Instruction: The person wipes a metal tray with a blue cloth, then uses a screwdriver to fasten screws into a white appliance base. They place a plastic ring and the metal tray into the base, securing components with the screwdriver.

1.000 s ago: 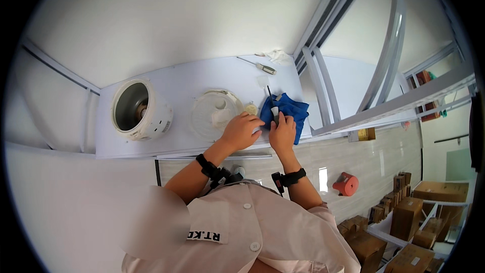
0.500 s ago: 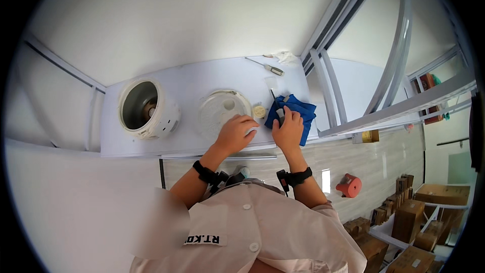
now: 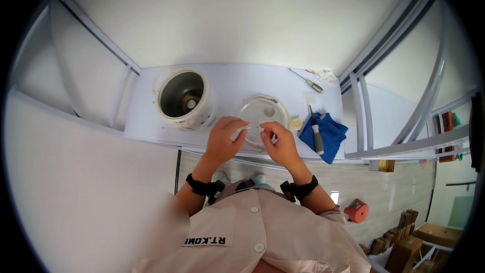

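My left hand (image 3: 224,139) hovers at the left edge of a round whitish lid (image 3: 283,114), thumb and bent fingers apart, nothing plainly between them. Over the lid's right front is my right hand (image 3: 281,144), fingers curled, with a small gap to the thumb. Both hands partly hide the lid, which has a round hole near its back. Beside it, to the right, sits a small cream round part (image 3: 296,123). A screwdriver (image 3: 318,139) with a grey handle lies on a crumpled blue cloth (image 3: 333,134) right of my right hand.
Left on the white table (image 3: 232,78) stands an open, pot-like white housing (image 3: 184,98) with a dark interior. A second screwdriver (image 3: 313,85) and white crumpled tissue (image 3: 326,75) lie at the back right. Grey metal frames border both ends. A red stool (image 3: 357,211) stands on the floor.
My right hand has left the screwdriver on the blue cloth and moved left over the lid. My left hand has shifted to the lid's left edge; the white thing at its fingers no longer shows.
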`<control>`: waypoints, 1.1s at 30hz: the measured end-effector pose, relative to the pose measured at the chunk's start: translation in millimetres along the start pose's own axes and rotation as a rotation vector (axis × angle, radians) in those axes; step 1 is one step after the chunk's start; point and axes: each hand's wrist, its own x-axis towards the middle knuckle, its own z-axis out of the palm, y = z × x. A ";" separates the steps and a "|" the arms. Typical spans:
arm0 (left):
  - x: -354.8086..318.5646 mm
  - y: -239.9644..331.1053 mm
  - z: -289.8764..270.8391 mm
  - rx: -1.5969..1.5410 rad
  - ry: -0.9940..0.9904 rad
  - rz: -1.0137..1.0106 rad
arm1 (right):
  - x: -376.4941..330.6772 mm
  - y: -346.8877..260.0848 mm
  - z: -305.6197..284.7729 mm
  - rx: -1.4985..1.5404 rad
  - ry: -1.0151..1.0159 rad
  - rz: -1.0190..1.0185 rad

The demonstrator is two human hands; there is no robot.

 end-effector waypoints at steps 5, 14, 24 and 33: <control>-8.7 -34.5 -72.0 0.129 0.175 0.001 | 35.6 -27.0 52.0 -0.014 -0.044 -0.125; -15.5 -100.9 -155.6 0.218 0.183 -0.001 | 71.5 -49.8 150.7 -0.196 0.083 -0.151; -22.9 -166.6 -173.0 0.013 0.094 -0.253 | 75.6 -50.5 212.9 -0.266 0.157 -0.006; -20.4 -176.1 -169.2 -0.002 0.047 -0.305 | 74.9 -50.0 219.2 -0.313 0.162 0.022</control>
